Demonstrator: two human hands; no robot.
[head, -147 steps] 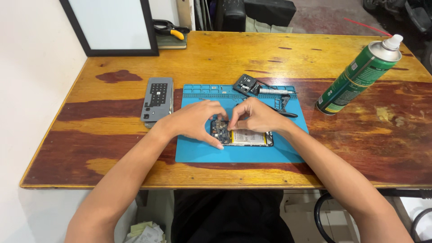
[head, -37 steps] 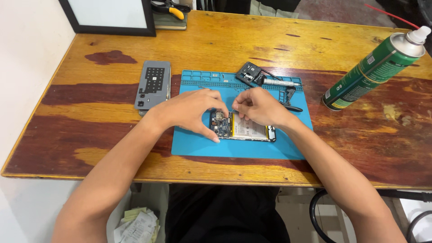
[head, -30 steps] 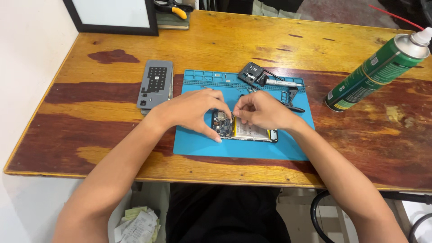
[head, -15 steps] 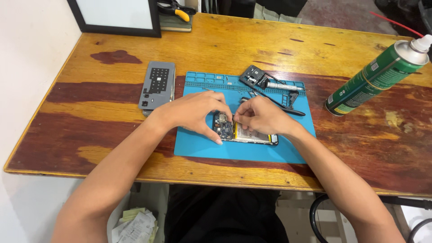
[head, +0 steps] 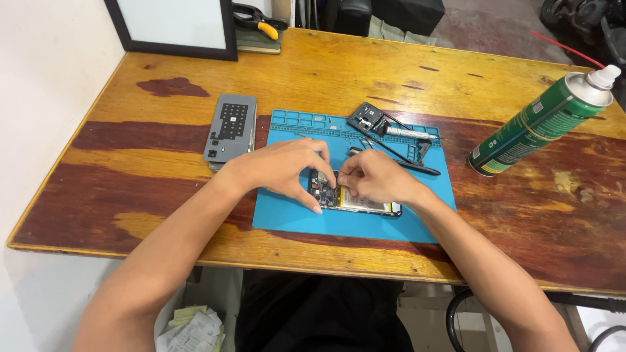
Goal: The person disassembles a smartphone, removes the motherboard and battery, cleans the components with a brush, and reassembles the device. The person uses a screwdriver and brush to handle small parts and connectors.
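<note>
- The opened phone [head: 355, 199] lies on the blue mat [head: 293, 215], near the table's [head: 130, 189] near edge.
- The left hand [head: 283, 171] curls over the phone's left end, fingers pressing it.
- The right hand [head: 373, 181] pinches narrowly at its circuit board.
- A green spray can [head: 541, 124] lies far right.

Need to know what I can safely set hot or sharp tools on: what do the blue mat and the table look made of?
The blue mat looks like soft silicone or rubber: matte, uniform colour, moulded compartments along its far edge. The table looks like varnished wood: visible grain, glossy sheen, and dark worn patches in the finish. Neither can be confirmed by look alone.
</note>
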